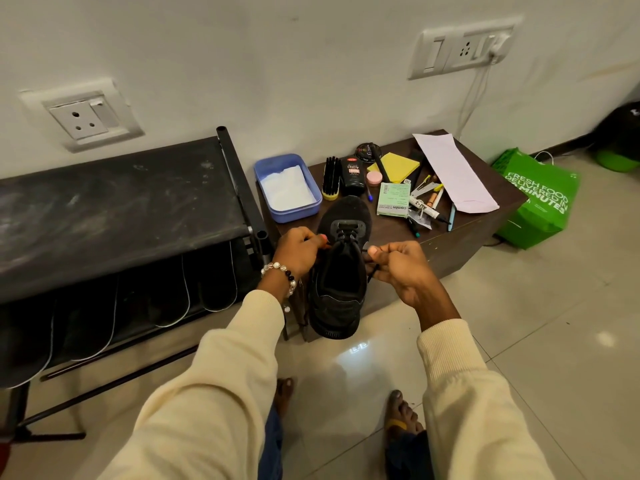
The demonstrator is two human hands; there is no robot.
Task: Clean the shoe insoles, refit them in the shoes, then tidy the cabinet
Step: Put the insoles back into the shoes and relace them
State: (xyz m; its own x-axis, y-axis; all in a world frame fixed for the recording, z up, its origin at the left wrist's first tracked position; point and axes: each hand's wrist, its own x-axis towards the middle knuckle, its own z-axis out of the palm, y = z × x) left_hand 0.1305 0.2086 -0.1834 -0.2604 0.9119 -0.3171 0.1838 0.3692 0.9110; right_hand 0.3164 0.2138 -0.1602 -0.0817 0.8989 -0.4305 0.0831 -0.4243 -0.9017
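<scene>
A black mesh sports shoe (341, 268) stands on the dark brown wooden bench (460, 233), toe toward the wall, heel overhanging the near edge. Upper, sole and laces are all black; the tongue area is drawn together and the opening is dark, so any insole cannot be made out. The left hand (299, 254), wearing a beaded bracelet, has its fingers curled, pinching a lace at the shoe's left side. The right hand (398, 268) pinches a black lace end between thumb and curled fingers at the right side. A blue plastic tray (287, 187) sits just beyond.
</scene>
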